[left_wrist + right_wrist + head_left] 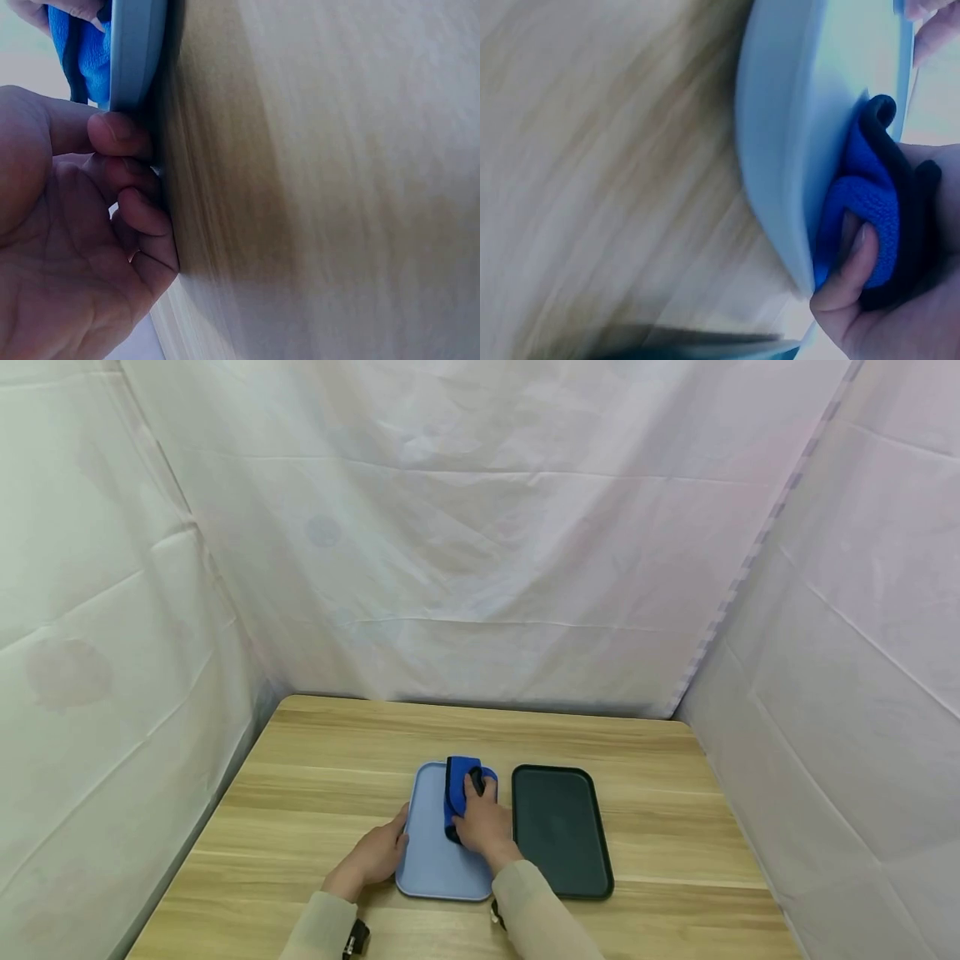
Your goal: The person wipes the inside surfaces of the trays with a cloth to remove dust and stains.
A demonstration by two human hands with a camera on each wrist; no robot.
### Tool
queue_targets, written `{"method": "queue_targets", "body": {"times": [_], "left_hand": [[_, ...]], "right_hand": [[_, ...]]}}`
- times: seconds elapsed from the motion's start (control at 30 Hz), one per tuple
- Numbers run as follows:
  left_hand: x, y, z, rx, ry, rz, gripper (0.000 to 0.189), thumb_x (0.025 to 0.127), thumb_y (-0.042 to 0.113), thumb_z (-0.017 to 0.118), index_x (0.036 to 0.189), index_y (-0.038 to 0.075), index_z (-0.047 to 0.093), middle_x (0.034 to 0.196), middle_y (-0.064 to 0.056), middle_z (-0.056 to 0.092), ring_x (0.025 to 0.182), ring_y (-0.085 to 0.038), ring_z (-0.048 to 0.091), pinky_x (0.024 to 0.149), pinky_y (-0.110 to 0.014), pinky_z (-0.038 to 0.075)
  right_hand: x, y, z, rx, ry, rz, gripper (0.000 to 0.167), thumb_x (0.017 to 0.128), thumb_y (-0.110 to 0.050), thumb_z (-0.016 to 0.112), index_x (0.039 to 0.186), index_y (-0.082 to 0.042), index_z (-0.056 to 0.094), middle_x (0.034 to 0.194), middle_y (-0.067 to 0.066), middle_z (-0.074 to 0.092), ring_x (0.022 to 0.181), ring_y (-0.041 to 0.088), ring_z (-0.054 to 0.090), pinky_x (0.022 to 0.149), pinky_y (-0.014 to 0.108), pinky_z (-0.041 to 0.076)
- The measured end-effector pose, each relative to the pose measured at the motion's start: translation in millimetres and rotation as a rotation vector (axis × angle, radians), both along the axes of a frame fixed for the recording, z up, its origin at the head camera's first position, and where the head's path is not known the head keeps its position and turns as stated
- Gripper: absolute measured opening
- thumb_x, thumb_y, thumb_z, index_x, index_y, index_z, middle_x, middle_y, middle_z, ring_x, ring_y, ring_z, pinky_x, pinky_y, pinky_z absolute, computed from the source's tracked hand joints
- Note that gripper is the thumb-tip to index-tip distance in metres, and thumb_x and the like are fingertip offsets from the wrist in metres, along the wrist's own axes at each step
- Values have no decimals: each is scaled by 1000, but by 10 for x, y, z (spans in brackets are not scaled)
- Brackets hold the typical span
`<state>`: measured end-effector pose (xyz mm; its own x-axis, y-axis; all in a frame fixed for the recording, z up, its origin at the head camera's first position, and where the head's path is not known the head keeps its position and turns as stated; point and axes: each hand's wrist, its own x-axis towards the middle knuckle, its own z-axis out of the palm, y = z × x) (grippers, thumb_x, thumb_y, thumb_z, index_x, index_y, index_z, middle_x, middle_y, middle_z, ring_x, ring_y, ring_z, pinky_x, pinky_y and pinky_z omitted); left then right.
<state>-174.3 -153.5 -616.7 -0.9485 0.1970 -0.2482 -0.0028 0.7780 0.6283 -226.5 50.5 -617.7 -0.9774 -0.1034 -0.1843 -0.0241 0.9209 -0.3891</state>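
A light blue tray (442, 875) lies on the table in the head view. My left hand (377, 853) is at its left edge; in the left wrist view the bent fingers (124, 135) hold the rim close to the wood. My right hand (483, 827) grips a folded blue cloth (461, 774) with black edging, down on the upper right part of the tray. In the right wrist view the thumb (851, 274) presses into the fuzzy blue side of the cloth. The palm hides part of the cloth.
A dark green tray (558, 831) lies just right of the light blue one, close to my right forearm. Both are on a wood-grain table (322, 760). White sheets (480, 543) hang behind the table and at both sides.
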Motion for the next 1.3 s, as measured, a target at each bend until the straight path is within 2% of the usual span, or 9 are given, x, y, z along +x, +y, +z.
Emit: {"method": "queue_targets", "body": {"times": [0.1,0.33,0.5,0.73,1.3], "left_hand": [[1,-1,-2,-1,-2,2,58,107,12,49,160,-4,31,147,-29,57,132,-43,60,110,-58,46],[-8,-9,7,-8,14,-12,58,107,11,50,160,-4,32,143,-30,60,128,-44,63,108,-58,47],[-17,-8,7,-9,21,-15,57,107,10,51,159,-4,33,141,-29,61,126,-44,64,108,-58,48],[-21,-9,14,-18,19,-19,57,107,11,50,159,-4,33,141,-29,61,127,-44,63,109,-58,47],[-22,-13,20,-19,11,-23,58,107,11,50,160,-3,32,140,-29,62,126,-44,64,108,-58,47]], "right_hand": [[10,-68,9,-6,9,-28,79,96,-37,73,163,-16,36,161,27,30,64,29,63,70,51,55],[60,-239,-13,-44,21,-116,83,97,-37,72,164,-11,29,162,29,25,54,25,58,52,42,50],[62,-318,-62,-34,34,-137,86,98,-38,71,165,-9,26,164,31,24,52,25,58,52,41,51],[42,-370,-93,-21,7,-115,89,99,-41,69,166,-7,21,165,33,21,54,26,61,52,41,52],[6,-403,-60,-10,-36,-53,88,99,-43,68,166,-12,21,167,30,20,56,24,60,56,41,52]]}}
